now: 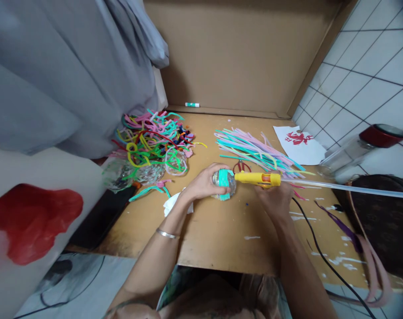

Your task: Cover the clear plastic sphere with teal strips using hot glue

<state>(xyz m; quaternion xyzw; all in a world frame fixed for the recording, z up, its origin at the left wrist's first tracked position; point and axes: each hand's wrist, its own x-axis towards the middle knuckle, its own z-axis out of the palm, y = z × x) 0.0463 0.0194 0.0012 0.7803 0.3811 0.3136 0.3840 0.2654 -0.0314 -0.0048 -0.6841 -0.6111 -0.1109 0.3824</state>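
Two things were held over the table (217, 239): a clear piece (224, 180) with a teal band around it, and a yellow glue gun (256, 178). The left hand (209, 182) was closed around the clear piece, which it gripped from its left side near the table's middle. The right hand (275, 198) was wrapped around the glue gun, the nozzle pointing left at the piece's right side; I could not tell whether they touched. A long clear glue stick (347, 190) ran rightward from the gun's back end. Just beyond the nozzle lay red-handled scissors (240, 166), near a pile of straight stems (248, 146). Tangled stems (154, 128) were heaped to the far left. A white tissue (170, 205) lay by the left forearm, and a brown bag (381, 221) sat at the right.
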